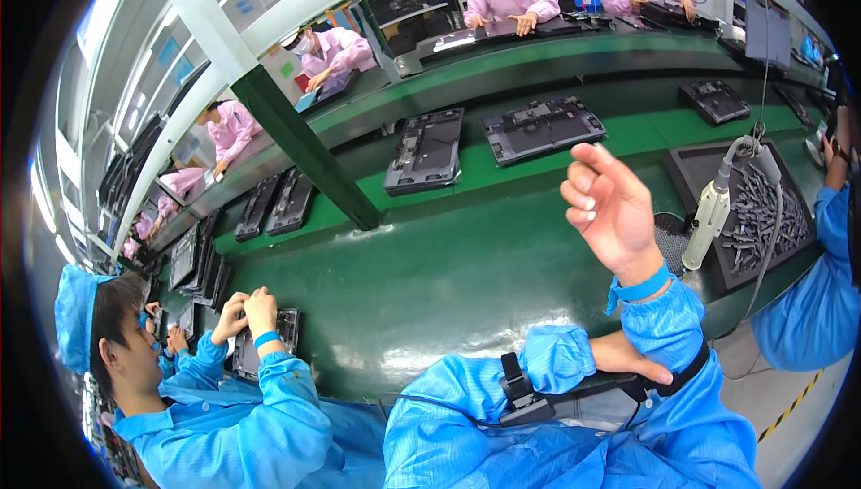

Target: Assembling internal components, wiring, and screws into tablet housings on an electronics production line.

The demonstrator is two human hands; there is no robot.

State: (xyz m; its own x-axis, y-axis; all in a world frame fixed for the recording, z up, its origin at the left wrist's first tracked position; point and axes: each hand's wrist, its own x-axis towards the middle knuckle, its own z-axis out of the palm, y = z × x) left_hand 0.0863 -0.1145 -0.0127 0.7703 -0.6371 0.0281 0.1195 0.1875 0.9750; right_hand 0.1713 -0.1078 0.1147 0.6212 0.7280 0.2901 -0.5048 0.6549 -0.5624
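My right hand is raised above the green bench, palm toward me. Its fingers are loosely curled and apart, with nothing in them. A blue wristband circles that wrist. Across my body, my left hand grips the black strap on my right forearm. Its thumb lies on the strap, while the other fingers are hidden behind the blue sleeve. Another black strap with a small device is on my left forearm. A pale electric screwdriver hangs just right of my raised hand.
A dark tray of small dark parts lies at the right. Opened laptop-like casings rest on the green belt beyond the bench. A co-worker in blue works at left; another sleeve is at right. A green post rises at left.
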